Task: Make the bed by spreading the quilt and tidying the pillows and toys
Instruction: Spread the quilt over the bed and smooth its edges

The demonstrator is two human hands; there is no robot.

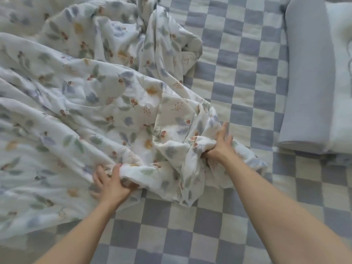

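Note:
A white quilt [91, 103] printed with leaves and berries lies crumpled over the left and middle of the bed. My left hand [110, 184] grips a bunched fold at the quilt's near edge. My right hand [221, 144] holds another bunch of the same edge further right, its fingers partly spread over the cloth. A long grey-blue pillow [308, 79] lies at the right side of the bed.
The bed is covered by a blue and cream checkered sheet [243, 77], bare on the right and along the near side. A white cushion or toy [341, 54] sits beyond the grey-blue pillow at the right edge.

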